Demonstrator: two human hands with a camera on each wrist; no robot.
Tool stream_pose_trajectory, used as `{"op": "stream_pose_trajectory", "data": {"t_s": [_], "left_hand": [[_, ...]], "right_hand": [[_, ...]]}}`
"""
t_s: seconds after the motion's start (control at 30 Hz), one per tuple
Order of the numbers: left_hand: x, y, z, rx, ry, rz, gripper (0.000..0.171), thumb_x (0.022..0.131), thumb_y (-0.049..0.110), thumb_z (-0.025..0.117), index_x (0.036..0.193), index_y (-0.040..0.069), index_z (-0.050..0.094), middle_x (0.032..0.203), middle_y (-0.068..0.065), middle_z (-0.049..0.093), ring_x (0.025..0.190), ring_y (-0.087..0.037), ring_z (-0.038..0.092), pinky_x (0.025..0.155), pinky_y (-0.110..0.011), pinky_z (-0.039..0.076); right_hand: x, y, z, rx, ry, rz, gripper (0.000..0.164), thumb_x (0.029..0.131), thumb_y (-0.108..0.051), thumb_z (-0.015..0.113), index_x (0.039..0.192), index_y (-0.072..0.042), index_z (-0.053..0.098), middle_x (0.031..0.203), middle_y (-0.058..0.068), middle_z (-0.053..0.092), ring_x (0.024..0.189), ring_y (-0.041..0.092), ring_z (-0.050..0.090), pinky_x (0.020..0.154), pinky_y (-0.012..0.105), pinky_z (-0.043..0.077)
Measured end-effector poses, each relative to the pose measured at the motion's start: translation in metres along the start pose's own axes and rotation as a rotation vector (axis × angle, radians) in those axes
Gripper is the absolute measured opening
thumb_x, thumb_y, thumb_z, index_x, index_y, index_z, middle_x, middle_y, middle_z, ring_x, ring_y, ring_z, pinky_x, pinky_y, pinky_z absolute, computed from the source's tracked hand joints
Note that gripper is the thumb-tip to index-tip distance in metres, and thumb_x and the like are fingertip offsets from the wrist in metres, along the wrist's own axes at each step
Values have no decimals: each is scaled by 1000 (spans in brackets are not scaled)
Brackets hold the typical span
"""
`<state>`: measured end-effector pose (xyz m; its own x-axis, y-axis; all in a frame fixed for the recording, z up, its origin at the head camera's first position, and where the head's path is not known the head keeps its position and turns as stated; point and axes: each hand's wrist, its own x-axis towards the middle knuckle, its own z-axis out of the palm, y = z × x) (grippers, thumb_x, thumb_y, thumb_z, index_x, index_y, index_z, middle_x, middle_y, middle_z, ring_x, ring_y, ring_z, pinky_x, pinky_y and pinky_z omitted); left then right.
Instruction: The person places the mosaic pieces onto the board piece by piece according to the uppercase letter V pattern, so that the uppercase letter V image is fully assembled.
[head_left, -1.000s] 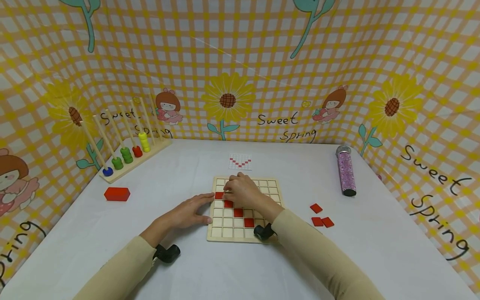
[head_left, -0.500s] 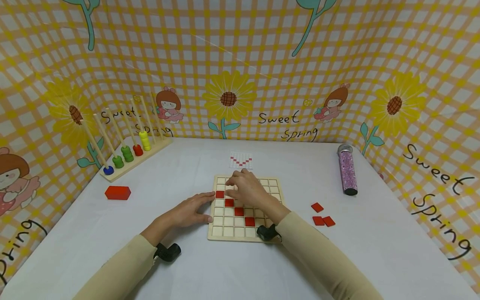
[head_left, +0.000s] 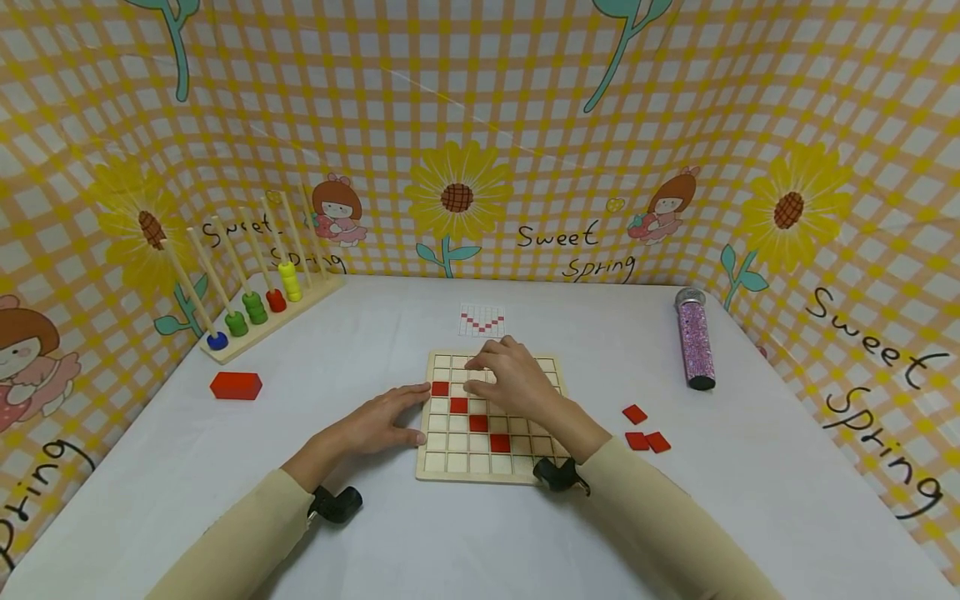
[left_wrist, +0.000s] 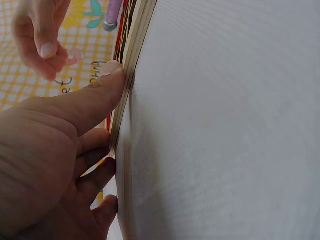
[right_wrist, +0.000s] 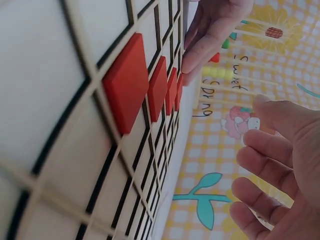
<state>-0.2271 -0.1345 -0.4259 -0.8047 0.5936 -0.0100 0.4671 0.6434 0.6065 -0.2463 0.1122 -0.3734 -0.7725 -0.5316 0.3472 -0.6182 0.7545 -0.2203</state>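
A wooden grid board (head_left: 447, 463) lies on the white table, with several red square tiles (head_left: 478, 423) set in its cells along a diagonal. My left hand (head_left: 372, 425) rests at the board's left edge; in the left wrist view its thumb (left_wrist: 102, 82) and fingertips touch the rim. Over the board's upper middle hovers my right hand (head_left: 517, 379), fingers loosely bent and apart. The right wrist view shows nothing between that hand's fingers (right_wrist: 267, 155). Part of the board's right side is hidden beneath the right hand and wrist.
Three loose red tiles (head_left: 637, 441) lie right of the board. Behind it is a small pattern card (head_left: 482, 321). A glittery purple microphone (head_left: 696, 346) stands back right. At left are a peg stand with coloured beads (head_left: 266, 321) and a red block (head_left: 236, 386).
My right hand has drawn away from the upper left cells, moving right across the board, and its fingers have spread apart. The left hand stays at the board's edge.
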Motion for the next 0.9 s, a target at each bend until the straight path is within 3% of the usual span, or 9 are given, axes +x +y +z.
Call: {"op": "stream_pose_trajectory", "data": {"t_s": [0.17, 0.5, 0.9], "left_hand": [[0, 1, 0, 3, 3, 8, 68, 87, 30, 68, 142, 3, 40, 153, -11, 33, 143, -33, 27, 113, -53, 27], [0, 2, 0, -1, -2, 3, 69, 86, 30, 68, 142, 1, 40, 154, -12, 32, 143, -33, 27, 113, -53, 27], [-1, 4, -1, 9, -1, -7, 69, 86, 28, 69, 142, 2, 39, 154, -11, 32, 143, -33, 27, 113, -52, 26]], "right_hand": [[-13, 7, -6, 4, 54, -9, 25, 80, -27, 75, 98, -11, 73, 96, 0, 67, 85, 18, 48, 73, 29, 40], [-41, 21, -13, 0, 69, 61, 30, 78, -29, 76, 101, -10, 72, 97, 0, 65, 89, 17, 49, 75, 31, 42], [-65, 34, -24, -10, 110, 63, 31, 75, -26, 79, 100, -9, 72, 96, 1, 65, 87, 17, 47, 73, 30, 40]]}}
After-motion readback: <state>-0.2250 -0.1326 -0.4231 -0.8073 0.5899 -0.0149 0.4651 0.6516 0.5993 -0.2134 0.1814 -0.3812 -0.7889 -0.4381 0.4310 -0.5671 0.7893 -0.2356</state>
